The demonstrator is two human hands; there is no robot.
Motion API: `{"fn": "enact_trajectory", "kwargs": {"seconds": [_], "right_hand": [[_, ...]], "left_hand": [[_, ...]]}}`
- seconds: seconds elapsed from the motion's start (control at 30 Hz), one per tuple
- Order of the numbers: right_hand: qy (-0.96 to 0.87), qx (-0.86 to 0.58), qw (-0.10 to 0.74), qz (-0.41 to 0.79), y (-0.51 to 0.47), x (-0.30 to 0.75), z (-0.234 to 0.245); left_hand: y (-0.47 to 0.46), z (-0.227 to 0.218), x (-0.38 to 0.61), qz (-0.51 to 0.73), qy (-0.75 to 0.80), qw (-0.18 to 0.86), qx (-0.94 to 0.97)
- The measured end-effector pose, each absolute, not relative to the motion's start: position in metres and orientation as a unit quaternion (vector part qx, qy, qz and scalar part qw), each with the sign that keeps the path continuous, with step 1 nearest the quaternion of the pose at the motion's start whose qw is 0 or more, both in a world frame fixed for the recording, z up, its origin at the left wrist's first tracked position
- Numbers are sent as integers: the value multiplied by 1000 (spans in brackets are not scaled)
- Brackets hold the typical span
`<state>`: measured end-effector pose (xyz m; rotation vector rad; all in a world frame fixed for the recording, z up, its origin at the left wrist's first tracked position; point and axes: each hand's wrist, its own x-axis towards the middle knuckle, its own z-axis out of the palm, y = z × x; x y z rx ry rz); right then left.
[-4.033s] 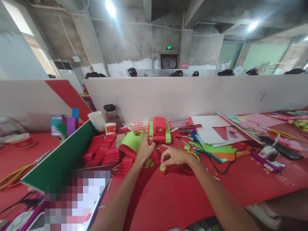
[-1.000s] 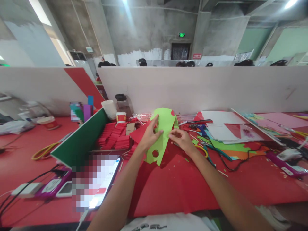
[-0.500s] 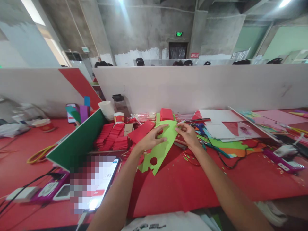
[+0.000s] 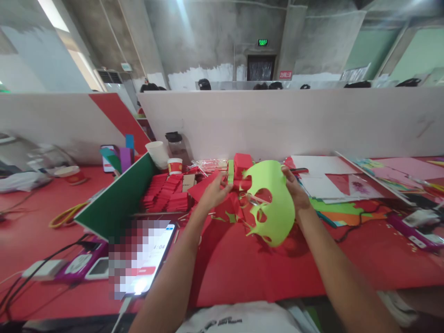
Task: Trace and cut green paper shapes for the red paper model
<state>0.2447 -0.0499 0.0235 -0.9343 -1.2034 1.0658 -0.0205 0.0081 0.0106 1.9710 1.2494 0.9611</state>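
My right hand is closed on the top right edge of a lime green paper sheet. The sheet has several holes cut out of it and is held up, curved, above the red table. My left hand is just left of the sheet, fingers pinched together beside red paper scraps; what they hold I cannot make out. A red box with green bands stands behind both hands.
A phone lies at front left by a green board. Stacks of folded red pieces, two paper cups, white sheets and coloured paper lie around. A purple tool and cables are at right. A white partition closes the back.
The green sheet has swung from my left hand over to the right and is now raised in my right hand. My left hand has let go of it and stays by the red scraps.
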Motion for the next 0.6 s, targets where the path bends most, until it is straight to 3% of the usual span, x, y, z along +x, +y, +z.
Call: {"fn": "enact_trajectory", "kwargs": {"seconds": [0.13,0.23,0.43,0.6], "right_hand": [[-597,-384,479,517,-40,242,17],[-657,-420,419,466,-30,239,7],[-725,-474,365,341,-20,243,-9],[-715,-439,363,405,-23,240,-8]], "left_hand": [[-1,-4,-6,227,494,175,821],[-12,-10,6,151,529,120,826],[-18,-3,10,91,583,119,799],[-7,10,-14,133,630,127,754]]}}
